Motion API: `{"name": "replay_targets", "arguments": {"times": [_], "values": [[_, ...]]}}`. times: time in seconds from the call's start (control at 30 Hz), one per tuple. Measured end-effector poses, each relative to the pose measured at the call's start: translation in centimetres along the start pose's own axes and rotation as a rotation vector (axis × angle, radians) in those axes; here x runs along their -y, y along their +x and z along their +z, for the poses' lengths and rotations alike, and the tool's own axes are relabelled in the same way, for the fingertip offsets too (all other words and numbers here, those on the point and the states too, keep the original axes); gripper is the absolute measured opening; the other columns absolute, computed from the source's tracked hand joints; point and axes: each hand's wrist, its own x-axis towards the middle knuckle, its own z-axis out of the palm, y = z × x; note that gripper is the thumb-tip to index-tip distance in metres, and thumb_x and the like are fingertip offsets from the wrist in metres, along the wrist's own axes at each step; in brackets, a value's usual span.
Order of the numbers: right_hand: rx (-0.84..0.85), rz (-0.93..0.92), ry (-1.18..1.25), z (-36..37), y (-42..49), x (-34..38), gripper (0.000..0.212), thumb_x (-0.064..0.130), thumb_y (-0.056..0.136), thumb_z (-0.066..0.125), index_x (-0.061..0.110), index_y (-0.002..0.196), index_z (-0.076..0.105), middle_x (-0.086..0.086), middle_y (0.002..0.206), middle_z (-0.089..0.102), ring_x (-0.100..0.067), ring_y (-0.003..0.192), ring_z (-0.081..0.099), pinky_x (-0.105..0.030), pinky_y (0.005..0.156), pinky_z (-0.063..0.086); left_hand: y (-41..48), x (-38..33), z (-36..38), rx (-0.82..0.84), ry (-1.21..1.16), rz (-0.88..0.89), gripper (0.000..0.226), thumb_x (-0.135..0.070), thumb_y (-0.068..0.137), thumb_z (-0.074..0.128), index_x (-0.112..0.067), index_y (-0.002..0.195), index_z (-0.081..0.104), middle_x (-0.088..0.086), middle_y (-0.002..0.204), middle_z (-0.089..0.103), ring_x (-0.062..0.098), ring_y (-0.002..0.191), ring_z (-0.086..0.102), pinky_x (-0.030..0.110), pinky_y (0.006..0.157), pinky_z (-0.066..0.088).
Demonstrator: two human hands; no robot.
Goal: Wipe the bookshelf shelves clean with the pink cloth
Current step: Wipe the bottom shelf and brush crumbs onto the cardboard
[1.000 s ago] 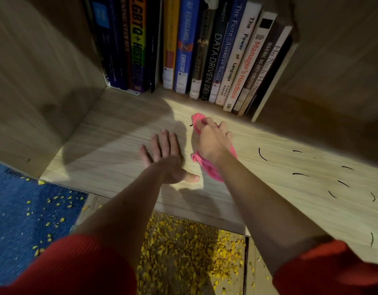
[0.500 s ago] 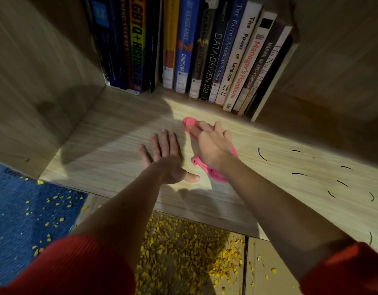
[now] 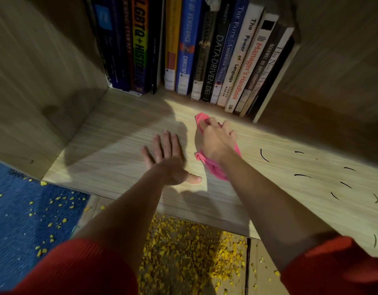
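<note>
The pink cloth point(image 3: 215, 169) lies bunched on the light wooden shelf point(image 3: 119, 150), just in front of the row of books. My right hand point(image 3: 215, 139) lies on top of the cloth with its fingers curled over it, pressing it to the board. Pink shows beyond the fingertips and under the wrist. My left hand point(image 3: 166, 158) rests flat on the shelf a little to the left of the cloth, fingers spread and straight, holding nothing.
A row of upright and leaning books point(image 3: 205, 52) fills the back of the shelf. Several short black marks point(image 3: 301, 175) dot the board to the right. The shelf's side wall point(image 3: 34, 92) stands left. Yellow crumbs point(image 3: 188, 248) cover the floor and the blue rug point(image 3: 24, 226) below.
My right hand slid the cloth left and back to the right, a short way each time. My left hand stayed put.
</note>
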Motion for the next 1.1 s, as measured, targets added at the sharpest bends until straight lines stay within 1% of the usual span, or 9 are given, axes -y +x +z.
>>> {"name": "replay_targets", "arguments": {"times": [0.17,0.37,0.53,0.63,0.77,0.83,0.9,1.0,1.1], "values": [[0.054,-0.205,-0.116,1.5,-2.6,-1.3,0.089,0.038,0.073,0.074,0.03,0.146,0.023,0.006,0.143,0.03,-0.029,0.118,0.03,-0.042,0.094,0.031,0.2,0.1,0.1,0.005,-0.028,0.019,0.129,-0.067,0.072,0.062,-0.012,0.141,-0.032,0.009,0.144,-0.043,0.031,0.133,-0.037,0.056,0.106,-0.019],[0.002,-0.089,-0.032,1.2,-2.0,-0.5,0.071,0.031,0.079,0.07,0.025,0.139,0.034,0.001,0.137,0.036,-0.03,0.117,0.033,-0.044,0.095,0.031,0.2,0.1,0.3,-0.015,-0.022,0.021,0.129,-0.068,0.071,0.061,-0.01,0.141,-0.031,0.01,0.145,-0.042,0.033,0.134,-0.036,0.057,0.106,-0.018],[0.073,-0.069,-0.072,2.7,-7.1,-2.1,0.084,0.058,0.078,0.063,0.032,0.145,0.02,0.004,0.146,0.026,-0.033,0.124,0.028,-0.047,0.099,0.03,-0.4,0.7,0.1,-0.083,-0.122,0.096,0.127,-0.048,0.072,0.073,-0.009,0.145,-0.024,0.011,0.149,-0.036,0.032,0.136,-0.033,0.054,0.107,-0.019],[0.113,-0.018,-0.025,2.7,-9.8,-2.3,0.087,0.051,0.077,0.067,0.032,0.147,0.018,0.004,0.149,0.022,-0.033,0.128,0.025,-0.047,0.102,0.028,-2.6,2.3,0.4,-0.195,-0.283,0.196,0.114,-0.023,0.07,0.076,-0.013,0.15,-0.006,0.01,0.155,-0.02,0.026,0.143,-0.018,0.04,0.115,-0.007],[0.131,-0.073,-0.041,3.2,-13.4,-2.9,0.084,0.044,0.081,0.066,0.033,0.147,0.016,0.004,0.149,0.021,-0.032,0.124,0.028,-0.046,0.1,0.031,-6.3,3.2,2.6,-0.226,-0.339,0.277,0.101,-0.03,0.059,0.06,-0.02,0.149,0.016,0.008,0.157,-0.012,0.026,0.144,-0.006,0.035,0.117,0.011],[0.124,-0.119,-0.098,3.6,-15.1,-4.1,0.079,0.035,0.085,0.064,0.034,0.147,0.014,0.004,0.148,0.022,-0.029,0.122,0.03,-0.045,0.099,0.031,-7.0,2.4,3.4,-0.217,-0.306,0.293,0.099,-0.032,0.059,0.056,-0.014,0.148,0.017,0.009,0.157,-0.008,0.027,0.144,-0.007,0.037,0.116,0.011],[0.113,-0.114,-0.156,3.2,-15.7,-5.5,0.081,0.033,0.083,0.067,0.032,0.146,0.015,0.004,0.146,0.024,-0.029,0.121,0.03,-0.046,0.098,0.031,-7.2,1.5,4.0,-0.18,-0.212,0.267,0.094,-0.031,0.074,0.063,-0.012,0.15,0.011,0.009,0.157,-0.008,0.027,0.144,-0.008,0.039,0.115,0.007],[0.1,0.019,-0.094,2.8,-15.9,-5.5,0.077,0.032,0.083,0.066,0.029,0.145,0.021,0.003,0.145,0.026,-0.031,0.123,0.03,-0.047,0.1,0.03,-7.4,0.4,5.1,-0.161,-0.079,0.226,0.082,-0.027,0.088,0.058,-0.014,0.15,0.007,0.008,0.157,-0.008,0.026,0.144,-0.006,0.041,0.114,0.006],[0.086,-0.012,-0.074,4.2,-17.7,-4.3,0.075,0.028,0.084,0.064,0.029,0.145,0.019,0.002,0.146,0.024,-0.033,0.123,0.029,-0.047,0.098,0.032,-7.7,0.1,6.3,-0.139,-0.026,0.205,0.077,-0.031,0.091,0.054,-0.015,0.15,0.007,0.006,0.157,-0.006,0.026,0.144,-0.004,0.041,0.114,0.005]]}}
